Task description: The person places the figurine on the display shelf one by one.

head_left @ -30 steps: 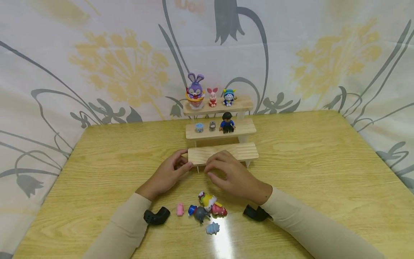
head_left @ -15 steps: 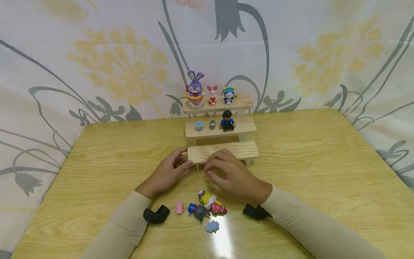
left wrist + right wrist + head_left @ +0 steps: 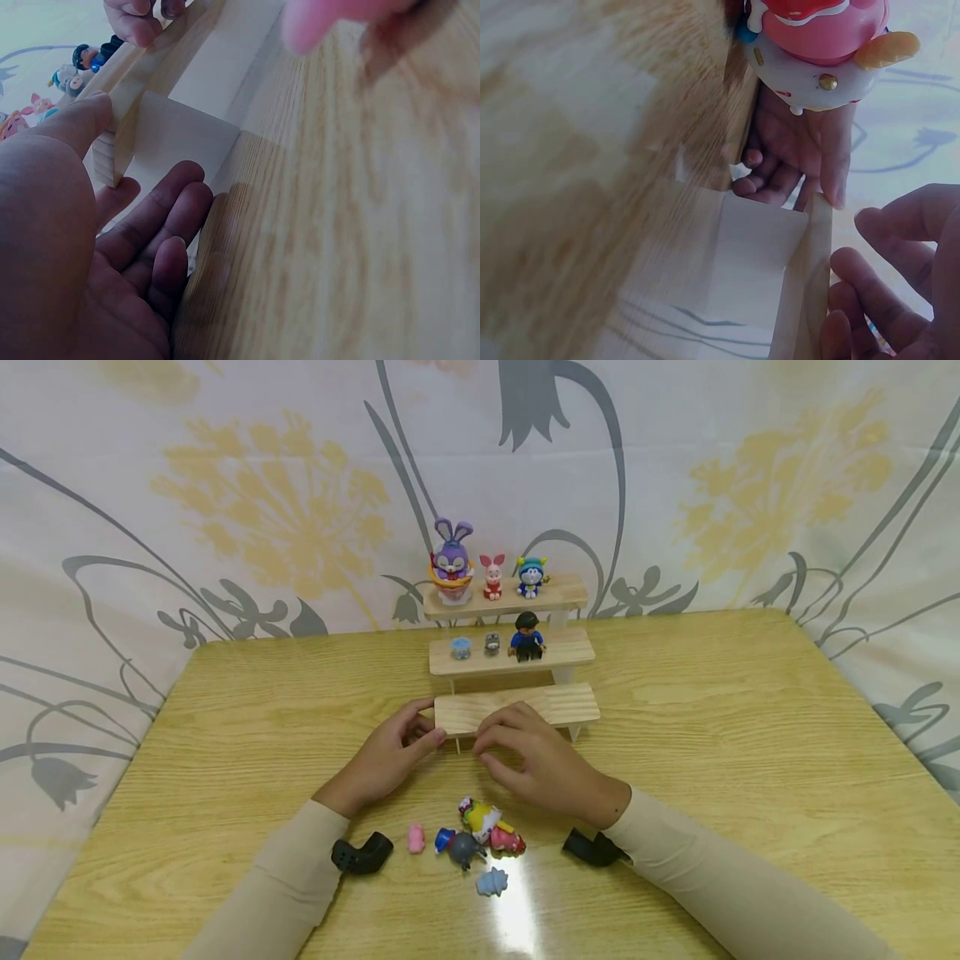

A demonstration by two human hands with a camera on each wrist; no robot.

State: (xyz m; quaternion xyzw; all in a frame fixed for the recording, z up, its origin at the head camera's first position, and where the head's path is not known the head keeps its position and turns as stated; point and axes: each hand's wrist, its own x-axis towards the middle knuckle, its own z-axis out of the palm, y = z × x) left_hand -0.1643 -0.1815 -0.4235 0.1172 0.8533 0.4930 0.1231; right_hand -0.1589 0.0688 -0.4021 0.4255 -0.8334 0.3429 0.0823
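A three-tier wooden display stand (image 3: 562,702) stands in front of me. My left hand (image 3: 386,756) holds the left end of its lowest board, thumb on the front edge and a finger behind. In the left wrist view its other fingers (image 3: 172,217) lie beside the stand's pale side panel (image 3: 180,135). My right hand (image 3: 532,764) lies over the front of the same board with loosely bent fingers. In the right wrist view its fingertips (image 3: 846,262) are right at the wooden edge (image 3: 817,255), the thumb apart, and nothing is between them.
On the upper tiers stand a purple rabbit (image 3: 452,564), a toy pig (image 3: 492,581), a black-haired toy figure (image 3: 528,639) and other small figurines. Nearer me lie a pink figurine (image 3: 416,839), a grey one with a blue hat (image 3: 463,850), a yellow one (image 3: 480,818) and a pale blue one (image 3: 492,882).
The head view has tilted slightly, so the scene sits a little higher in it. Both hands and the figurines keep their places.
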